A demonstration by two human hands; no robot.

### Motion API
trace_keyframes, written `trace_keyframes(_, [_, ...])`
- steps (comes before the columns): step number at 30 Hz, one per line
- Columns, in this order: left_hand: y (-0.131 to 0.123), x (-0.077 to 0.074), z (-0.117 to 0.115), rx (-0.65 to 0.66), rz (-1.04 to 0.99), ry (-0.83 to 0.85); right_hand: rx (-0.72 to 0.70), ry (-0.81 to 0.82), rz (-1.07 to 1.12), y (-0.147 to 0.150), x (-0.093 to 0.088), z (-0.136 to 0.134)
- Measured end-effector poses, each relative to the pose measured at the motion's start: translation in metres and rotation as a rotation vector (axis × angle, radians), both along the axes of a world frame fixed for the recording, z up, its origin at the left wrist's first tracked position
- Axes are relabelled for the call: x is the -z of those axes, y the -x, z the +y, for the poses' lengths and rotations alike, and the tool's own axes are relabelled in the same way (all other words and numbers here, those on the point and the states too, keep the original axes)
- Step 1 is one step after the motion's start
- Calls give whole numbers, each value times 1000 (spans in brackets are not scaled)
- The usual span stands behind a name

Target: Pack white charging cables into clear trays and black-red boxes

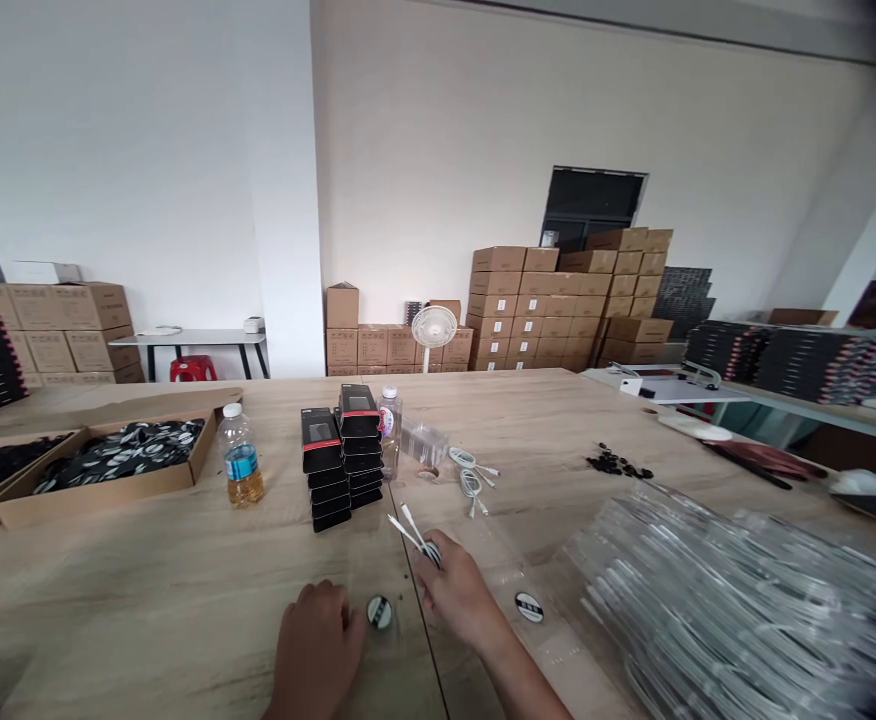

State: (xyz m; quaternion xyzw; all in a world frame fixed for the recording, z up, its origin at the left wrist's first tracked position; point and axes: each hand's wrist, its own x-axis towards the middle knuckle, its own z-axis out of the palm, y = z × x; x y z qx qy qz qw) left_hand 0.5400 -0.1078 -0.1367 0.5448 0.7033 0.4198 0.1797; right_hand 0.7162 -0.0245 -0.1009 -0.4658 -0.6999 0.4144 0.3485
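Note:
My right hand (457,590) is closed around a coiled white charging cable (432,552), whose two plug ends stick out toward the upper left. Over the table at lower centre, my left hand (318,640) shows its back, with fingers bent down and thumb apart; nothing shows in it. Just right of its thumb lies a round black-and-white disc (379,612). A second such disc (529,607) is to the right of my right wrist, on or under clear plastic. Farther out, several coiled white cables (471,480) rest on the table.
Stacked black boxes (327,490) stand ahead, between a drink bottle (241,458) and another bottle (391,430). Clear plastic packages (738,600) with cables pile up at right. Small black pieces (618,462) lie beyond them. An open carton (100,490) of discs sits left.

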Motion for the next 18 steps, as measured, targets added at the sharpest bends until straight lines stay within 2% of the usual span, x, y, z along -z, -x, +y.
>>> trace_keyframes(3, [3,0,2,-26,-78,-49,5,9,1,9,4,-6])
trace_keyframes(7, [1,1,5,-20,-369,-80,-27,96,73,21,5,-15])
trace_keyframes(13, [3,-9,10,-49,-1220,-138,-144,190,96,25,5,-23])
trace_keyframes(15, [6,-12,9,-16,-1300,-137,-161,224,113,24,6,-22])
trace_keyframes(18, [9,-11,8,-26,-1299,-152,-108,255,144,21,7,-16])
